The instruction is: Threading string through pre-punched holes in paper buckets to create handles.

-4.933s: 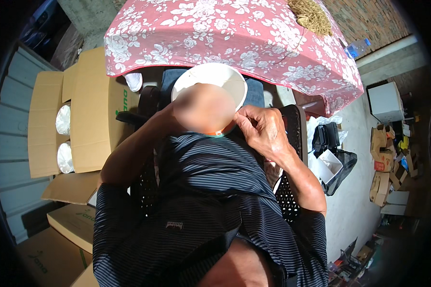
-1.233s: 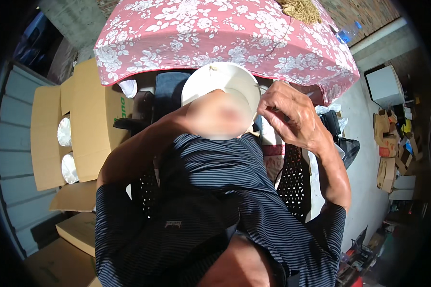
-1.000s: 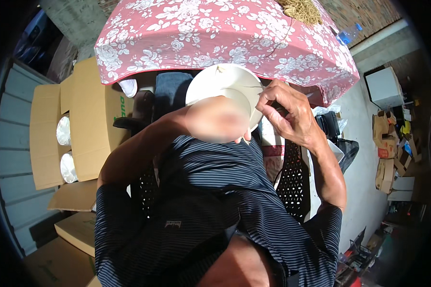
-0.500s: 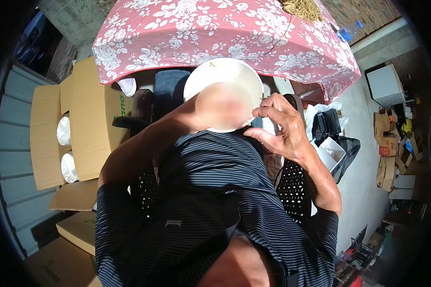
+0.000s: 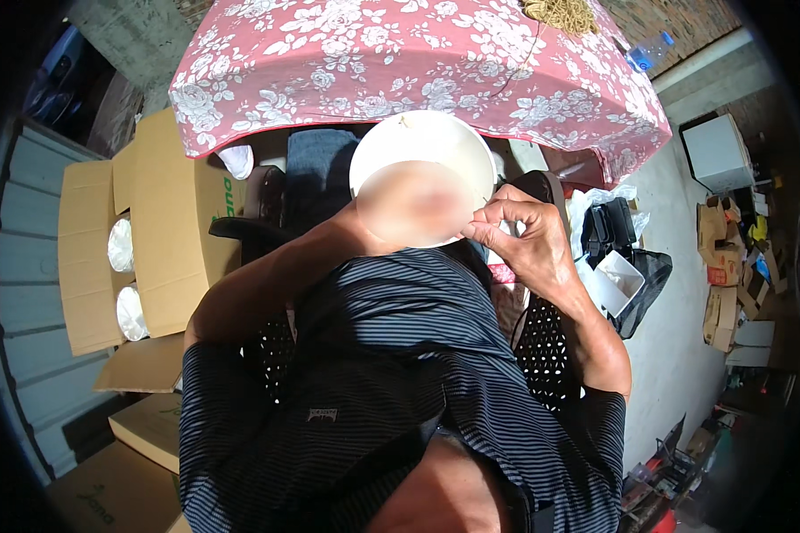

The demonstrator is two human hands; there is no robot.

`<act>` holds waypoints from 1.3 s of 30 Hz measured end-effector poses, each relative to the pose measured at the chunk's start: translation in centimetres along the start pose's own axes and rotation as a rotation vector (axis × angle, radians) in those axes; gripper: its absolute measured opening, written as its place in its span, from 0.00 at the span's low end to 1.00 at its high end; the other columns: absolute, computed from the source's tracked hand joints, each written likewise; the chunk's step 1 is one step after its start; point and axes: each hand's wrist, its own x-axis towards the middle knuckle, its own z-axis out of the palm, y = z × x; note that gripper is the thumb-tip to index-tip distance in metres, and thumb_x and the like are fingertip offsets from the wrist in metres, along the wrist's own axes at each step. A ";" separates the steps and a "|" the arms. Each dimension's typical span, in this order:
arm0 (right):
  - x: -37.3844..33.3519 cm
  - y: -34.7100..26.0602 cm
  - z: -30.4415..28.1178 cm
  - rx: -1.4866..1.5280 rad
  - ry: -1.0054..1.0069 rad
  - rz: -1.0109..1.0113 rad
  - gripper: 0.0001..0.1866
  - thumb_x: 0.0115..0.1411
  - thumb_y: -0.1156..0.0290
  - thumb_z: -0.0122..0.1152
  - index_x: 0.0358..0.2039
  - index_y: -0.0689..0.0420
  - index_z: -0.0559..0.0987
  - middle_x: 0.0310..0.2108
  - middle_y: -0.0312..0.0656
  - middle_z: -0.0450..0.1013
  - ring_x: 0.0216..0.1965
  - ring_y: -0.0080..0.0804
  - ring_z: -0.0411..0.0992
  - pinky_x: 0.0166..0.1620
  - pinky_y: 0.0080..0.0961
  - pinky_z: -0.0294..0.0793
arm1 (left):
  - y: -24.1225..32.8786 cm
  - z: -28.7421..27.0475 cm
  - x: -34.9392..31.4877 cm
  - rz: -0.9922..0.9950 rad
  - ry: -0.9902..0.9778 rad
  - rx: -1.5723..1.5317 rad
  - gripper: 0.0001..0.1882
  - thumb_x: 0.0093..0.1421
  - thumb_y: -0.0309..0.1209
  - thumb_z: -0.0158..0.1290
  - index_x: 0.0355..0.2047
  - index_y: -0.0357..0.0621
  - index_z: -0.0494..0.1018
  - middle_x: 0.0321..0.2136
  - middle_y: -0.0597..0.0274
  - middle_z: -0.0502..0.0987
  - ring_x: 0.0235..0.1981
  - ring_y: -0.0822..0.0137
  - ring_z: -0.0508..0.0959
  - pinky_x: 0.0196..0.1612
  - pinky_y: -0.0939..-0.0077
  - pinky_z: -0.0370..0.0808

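A round white tub stands at my lap, by the table's near edge, with a small scrap near its far rim. My left hand reaches over the tub's near side from the left. A blurred patch covers its fingers and part of the tub, so its grip is hidden. At the tub's right edge my right hand is closed in a pinch, thumb against forefinger. Whatever is between those fingertips is too small to make out.
Ahead is a table under a pink flowered cloth, bearing a bundle of tan cord and a plastic bottle. Open cardboard boxes stand at left. A white container and black bags lie at right.
My right thumb and forefinger, apart before, have come together at the tub's edge. In the picture, the tub sits slightly farther right.
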 end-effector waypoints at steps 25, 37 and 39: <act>-2.1 -0.3 -0.5 0.054 -0.025 0.127 0.07 0.63 0.74 0.69 0.32 0.65 0.82 0.31 0.35 0.73 0.34 0.20 0.67 0.39 0.22 0.67 | 1.2 2.8 -0.4 0.076 0.199 0.198 0.14 0.62 0.21 0.62 0.48 0.35 0.73 0.42 0.54 0.85 0.46 0.69 0.84 0.51 0.74 0.79; -2.1 0.6 -0.8 0.219 -0.025 0.244 0.11 0.72 0.69 0.59 0.42 0.65 0.81 0.31 0.36 0.77 0.35 0.19 0.71 0.39 0.22 0.71 | 0.7 3.3 0.3 0.084 0.194 0.306 0.11 0.64 0.23 0.62 0.44 0.33 0.75 0.32 0.58 0.86 0.37 0.74 0.85 0.42 0.78 0.80; -2.0 0.8 -0.3 0.224 -0.006 0.216 0.11 0.72 0.69 0.59 0.44 0.66 0.81 0.31 0.35 0.76 0.34 0.18 0.70 0.39 0.21 0.71 | 0.5 2.8 0.2 0.043 0.167 0.259 0.10 0.66 0.23 0.60 0.45 0.32 0.75 0.34 0.57 0.86 0.39 0.74 0.84 0.44 0.77 0.80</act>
